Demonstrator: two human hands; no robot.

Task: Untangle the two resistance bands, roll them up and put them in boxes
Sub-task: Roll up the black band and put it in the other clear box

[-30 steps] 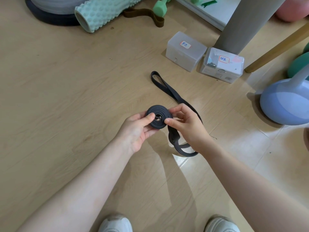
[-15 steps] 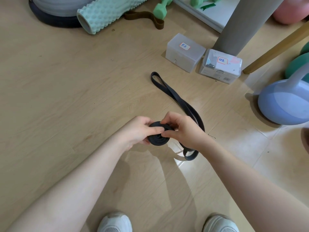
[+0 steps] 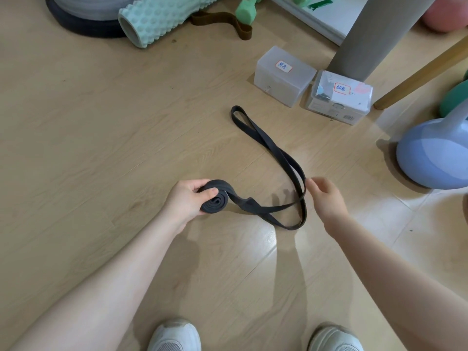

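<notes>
Gripping black band's [image 3: 268,145] roll — left hand [image 3: 186,200]; right hand [image 3: 326,196] beside loop.

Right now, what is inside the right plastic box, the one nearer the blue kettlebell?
Through the clear wall of the right plastic box, some dark contents show, too unclear to name. Its labelled lid hides the rest.

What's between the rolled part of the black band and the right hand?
In the head view, only the band's own unrolled tail spans from the roll in the left hand toward the right hand; otherwise bare floor.
</notes>
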